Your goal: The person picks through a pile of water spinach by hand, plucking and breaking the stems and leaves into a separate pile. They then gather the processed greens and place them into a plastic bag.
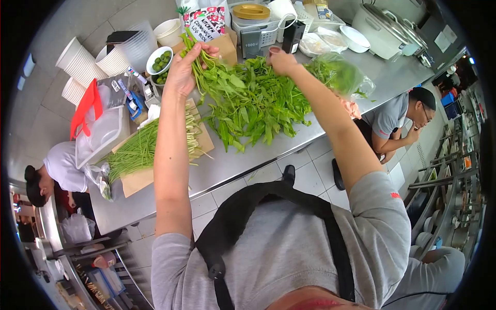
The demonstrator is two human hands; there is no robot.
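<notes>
A wide heap of leafy greens (258,101) lies on the steel table (222,165). My left hand (187,70) is closed round the stems of a bunch of greens at the heap's upper left. At the heap's upper edge is my right hand (281,61), its fingers curled; whatever it may hold is too small to tell. Left of my left forearm, cut green stems (137,147) lie on brown cardboard (139,182). A white bowl of small green limes (159,61) stands beside my left hand. Bagged greens (336,72) rest right of the heap.
Stacked white tubs (80,59) and a clear plastic bin (103,137) stand on the left. A measuring jug (251,42), a cardboard box (226,47) and a large white cooker (380,31) are at the back. One person (387,119) is at the right, another (64,165) at the left.
</notes>
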